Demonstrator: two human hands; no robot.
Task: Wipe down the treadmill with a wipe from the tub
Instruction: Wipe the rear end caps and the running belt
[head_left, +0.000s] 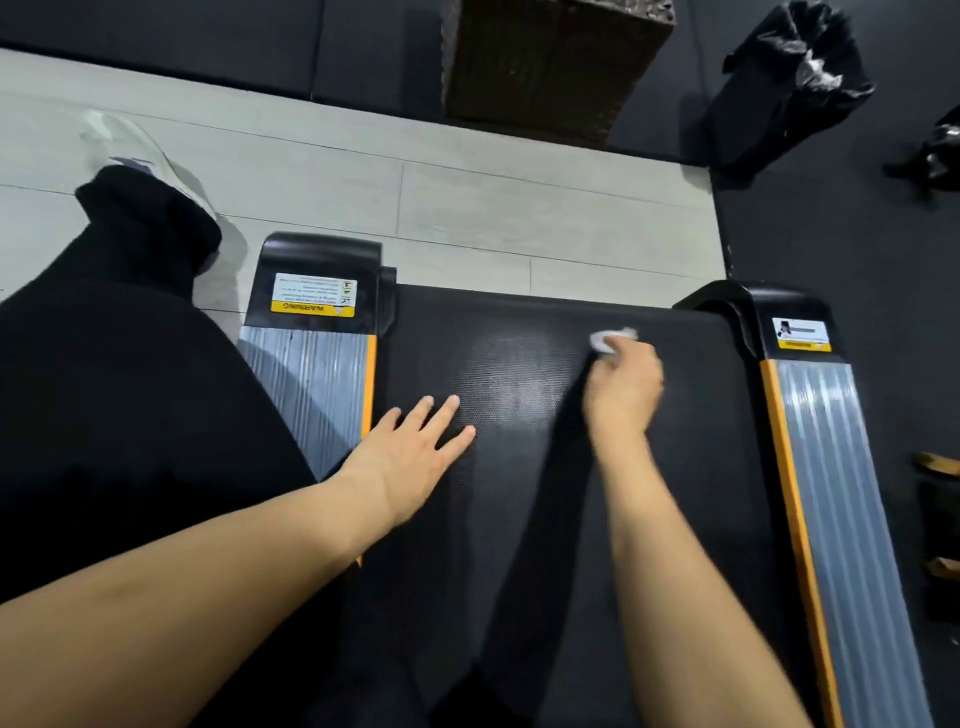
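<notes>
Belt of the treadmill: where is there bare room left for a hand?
Bare belt lies between the arms and beside the right rail. Farther up, the flat left hand and the right hand gripping the wipe fill the middle.

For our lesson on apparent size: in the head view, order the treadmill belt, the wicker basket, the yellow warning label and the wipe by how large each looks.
1. treadmill belt
2. wicker basket, farther off and partly cropped
3. yellow warning label
4. wipe, mostly hidden under the right hand, so its full size is unsure
</notes>
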